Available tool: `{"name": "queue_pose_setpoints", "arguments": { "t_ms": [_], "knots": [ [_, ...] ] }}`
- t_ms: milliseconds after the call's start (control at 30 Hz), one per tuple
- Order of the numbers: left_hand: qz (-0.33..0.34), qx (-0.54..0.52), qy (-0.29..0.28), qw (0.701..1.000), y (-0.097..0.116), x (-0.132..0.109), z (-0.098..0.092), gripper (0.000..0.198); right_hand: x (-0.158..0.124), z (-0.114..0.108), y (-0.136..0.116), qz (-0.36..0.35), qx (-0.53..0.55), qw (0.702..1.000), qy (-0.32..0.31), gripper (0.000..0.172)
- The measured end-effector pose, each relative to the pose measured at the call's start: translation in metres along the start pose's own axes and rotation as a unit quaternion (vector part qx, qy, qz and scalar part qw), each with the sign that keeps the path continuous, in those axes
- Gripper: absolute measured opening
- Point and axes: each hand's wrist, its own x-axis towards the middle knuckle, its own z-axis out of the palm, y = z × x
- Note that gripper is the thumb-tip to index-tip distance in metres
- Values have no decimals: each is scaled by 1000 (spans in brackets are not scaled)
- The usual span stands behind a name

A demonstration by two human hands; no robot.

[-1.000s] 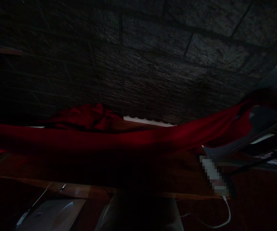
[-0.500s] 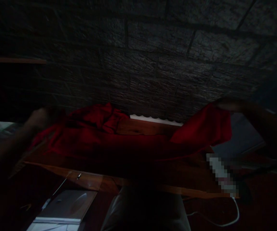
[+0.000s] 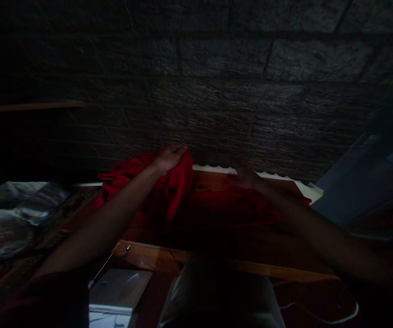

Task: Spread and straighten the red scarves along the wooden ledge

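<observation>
A red cloth (image 3: pixel 213 205), perhaps a garment, lies across a wooden table (image 3: pixel 251 253), bunched at its left end and flatter toward the right. My left hand (image 3: pixel 171 159) grips a raised fold of it near the wall, and the fold hangs down below the fingers. Over the cloth's right part is my right hand (image 3: pixel 246 176), its fingers apart and somewhat blurred. Whether that hand touches the fabric is hard to see in the dim light.
Behind the table rises a stone-block wall (image 3: pixel 210 95), with a white scalloped strip (image 3: pixel 275 176) along its foot. Clear plastic packaging (image 3: pixel 28 200) lies at left. An open drawer (image 3: pixel 145 257) and a pale flat box (image 3: pixel 121 289) are at lower left; a white cable (image 3: pixel 350 314) curves at lower right.
My left hand has moved right, carrying its end of the cloth inward. My right hand has let go of its raised end and come left; that end now lies lower on the table.
</observation>
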Motion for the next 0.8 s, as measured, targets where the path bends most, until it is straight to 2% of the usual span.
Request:
{"name": "queue_pose_setpoints", "arguments": {
  "t_ms": [67, 133, 167, 233, 300, 367, 467, 600, 633, 700, 800],
  "knots": [
    [19, 13, -35, 999, 7, -8, 10, 51, -2, 34, -25, -52, 145, 988, -33, 109],
    [46, 46, -72, 995, 20, -18, 13, 49, 0, 55, -50, -108, 314, 941, -62, 119],
    [62, 66, -90, 992, 28, -22, 13, 48, 2, 61, -63, -130, 388, 909, -81, 115],
    [89, 117, -121, 982, 43, -30, 9, 46, 6, 66, -82, -150, 491, 848, -135, 93],
    [105, 176, -142, 968, 54, -36, 2, 48, 6, 64, -93, -123, 529, 818, -189, 65],
    [107, 218, -141, 960, 58, -40, -9, 51, 4, 58, -96, -79, 527, 822, -199, 50],
    [69, 224, -143, 962, 52, -43, -26, 54, -2, 47, -91, -54, 532, 832, -145, 46],
    [-63, 141, -239, 959, 38, -47, -42, 52, -6, 34, -85, -81, 523, 846, -63, 49],
    [-89, 105, -249, 959, 36, -48, -44, 51, -6, 33, -83, -86, 515, 852, -47, 49],
    [-109, 35, -230, 966, 31, -49, -48, 52, -6, 33, -81, -91, 502, 860, -24, 50],
    [-114, -16, -170, 979, 24, -49, -54, 60, -2, 42, -76, -94, 484, 870, -7, 50]
  ]
}}
